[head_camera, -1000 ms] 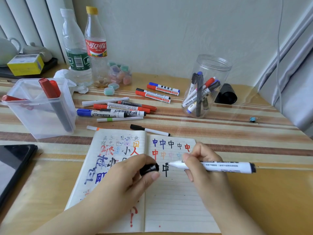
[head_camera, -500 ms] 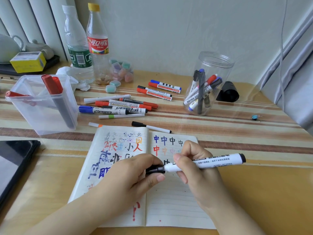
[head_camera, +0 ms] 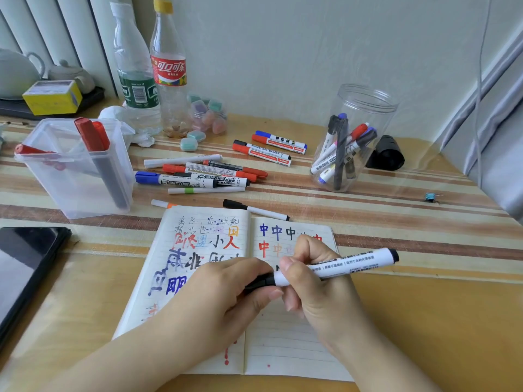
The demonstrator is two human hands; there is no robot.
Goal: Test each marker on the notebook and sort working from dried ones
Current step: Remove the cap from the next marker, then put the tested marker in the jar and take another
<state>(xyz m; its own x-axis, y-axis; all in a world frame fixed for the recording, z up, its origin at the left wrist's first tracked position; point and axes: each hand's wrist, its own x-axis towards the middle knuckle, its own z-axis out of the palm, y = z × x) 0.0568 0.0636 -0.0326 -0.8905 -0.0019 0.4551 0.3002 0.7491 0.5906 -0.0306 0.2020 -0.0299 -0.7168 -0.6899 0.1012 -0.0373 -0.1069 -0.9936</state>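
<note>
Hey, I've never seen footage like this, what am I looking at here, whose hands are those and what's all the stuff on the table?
There is no machine: a person wears a camera on the head, so the one picture looks down at their own two hands. The right hand holds a white marker by its barrel; the left hand grips the black cap at its tip. Under them lies an open notebook with test scribbles in several colours. Behind it loose markers lie on the striped table. A round clear jar on the right and a square clear tub on the left each hold more markers.
</note>
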